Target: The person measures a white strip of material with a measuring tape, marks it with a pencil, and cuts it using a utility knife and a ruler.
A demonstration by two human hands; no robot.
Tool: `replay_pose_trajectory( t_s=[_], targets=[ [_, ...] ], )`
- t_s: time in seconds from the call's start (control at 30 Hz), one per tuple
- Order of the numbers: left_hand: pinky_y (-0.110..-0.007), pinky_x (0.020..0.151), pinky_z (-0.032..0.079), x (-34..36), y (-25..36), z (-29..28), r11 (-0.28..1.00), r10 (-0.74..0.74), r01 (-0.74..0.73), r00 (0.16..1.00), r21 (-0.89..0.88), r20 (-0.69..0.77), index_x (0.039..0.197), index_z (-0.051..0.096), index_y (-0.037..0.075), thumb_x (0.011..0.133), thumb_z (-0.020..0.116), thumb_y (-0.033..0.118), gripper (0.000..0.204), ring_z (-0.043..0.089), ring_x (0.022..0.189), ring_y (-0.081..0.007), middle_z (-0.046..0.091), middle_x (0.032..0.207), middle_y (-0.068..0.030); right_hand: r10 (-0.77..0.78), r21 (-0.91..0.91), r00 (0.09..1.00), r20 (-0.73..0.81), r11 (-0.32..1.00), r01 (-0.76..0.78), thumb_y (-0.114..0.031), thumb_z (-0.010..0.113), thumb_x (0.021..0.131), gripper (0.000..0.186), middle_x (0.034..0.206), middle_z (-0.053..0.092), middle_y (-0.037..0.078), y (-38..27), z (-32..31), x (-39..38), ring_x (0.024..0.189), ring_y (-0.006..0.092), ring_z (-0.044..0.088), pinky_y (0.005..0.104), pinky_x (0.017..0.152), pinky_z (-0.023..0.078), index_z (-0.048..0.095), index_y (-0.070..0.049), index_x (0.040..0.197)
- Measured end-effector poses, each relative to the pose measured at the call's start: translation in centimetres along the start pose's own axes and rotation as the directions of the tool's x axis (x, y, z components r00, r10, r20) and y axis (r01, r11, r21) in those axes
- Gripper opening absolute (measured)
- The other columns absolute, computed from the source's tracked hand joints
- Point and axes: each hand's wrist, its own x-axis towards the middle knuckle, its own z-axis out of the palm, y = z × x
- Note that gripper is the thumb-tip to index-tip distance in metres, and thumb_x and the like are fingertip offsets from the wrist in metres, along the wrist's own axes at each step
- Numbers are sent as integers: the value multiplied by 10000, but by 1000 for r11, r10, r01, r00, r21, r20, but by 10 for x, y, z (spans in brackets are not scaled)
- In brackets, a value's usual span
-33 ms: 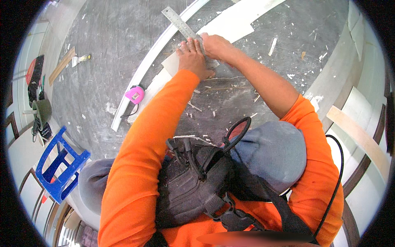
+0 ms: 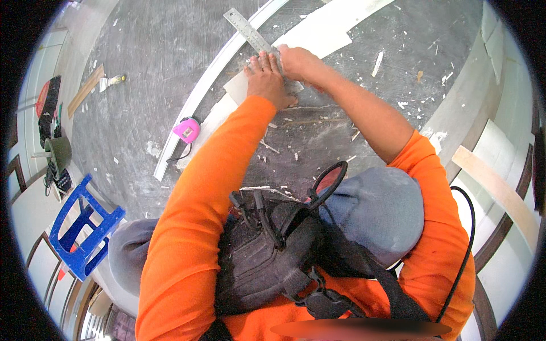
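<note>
A metal ruler (image 2: pixel 245 28) lies slantwise across a white strip of board (image 2: pixel 318 35) on the grey, scuffed work surface. My left hand (image 2: pixel 265 84) presses down on the ruler and board with its fingers stretched out and the thumb spread toward me. Right beside it, my right hand (image 2: pixel 300 63) is closed at the ruler's near part; whatever its fingers hold is hidden. A long narrow white trim strip (image 2: pixel 211 77) curves past the left of the board, under the ruler's far end. The pink tape measure (image 2: pixel 187 131) rests between trim and board.
White scraps litter the grey surface (image 2: pixel 170 51). Far left lie a wooden strip (image 2: pixel 85 91) and a small tool with a pale blade and yellowish handle (image 2: pixel 112 82). A blue plastic stool (image 2: pixel 85 227) stands at left; a pale plank (image 2: pixel 495 182) lies at right.
</note>
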Motion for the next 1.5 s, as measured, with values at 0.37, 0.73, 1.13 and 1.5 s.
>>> replay_pose_trajectory(
  t_s=[0.37, 0.73, 1.13, 1.5],
  targets=[
    [-563, 1098, 300, -1, -1, -5, 999, -34, 34, 999, -38, 4, 1488, 206, -40, 558, 817, 613, 1290, 280, 1416, -396, 251, 1538, -248, 74, 37, 997, 33, 997, -75, -96, 498, 867, 226, 919, 655, 302, 11, 15, -68, 890, 454, 650, 516, 757, 523, 532, 41, 1043],
    [-566, 1048, 351, -17, -2, 16, 997, 69, -61, 976, 42, -208, 1445, 317, -20, 677, 750, 450, 998, 381, 1336, -415, 305, 1519, -220, 379, 613, 882, -280, 778, -140, -248, 621, 879, 248, 776, 642, 194, 48, 35, -147, 657, 325, 650, 408, 540, 510, 592, -8, 932],
    [-378, 887, 481, -42, -72, -47, 932, 264, -361, 748, -39, -609, 1300, 572, 185, 722, 642, 20, 605, 594, 998, -267, 590, 1261, -56, 725, 987, 688, 0, -112, 118, -153, 660, 861, 192, 695, 559, 67, 89, 6, -38, 459, 133, 506, 336, 385, 494, 569, 16, 868],
    [-419, 924, 464, -63, -173, 2, 966, 197, -100, 879, 237, -433, 1223, 646, 173, 865, 600, 334, 395, 605, 996, -296, 630, 1108, -95, 707, 745, 684, -179, -357, 564, -127, 591, 928, 107, 640, 485, 27, 91, -29, -106, 501, 152, 500, 396, 534, 535, 532, -51, 881]
  ],
)
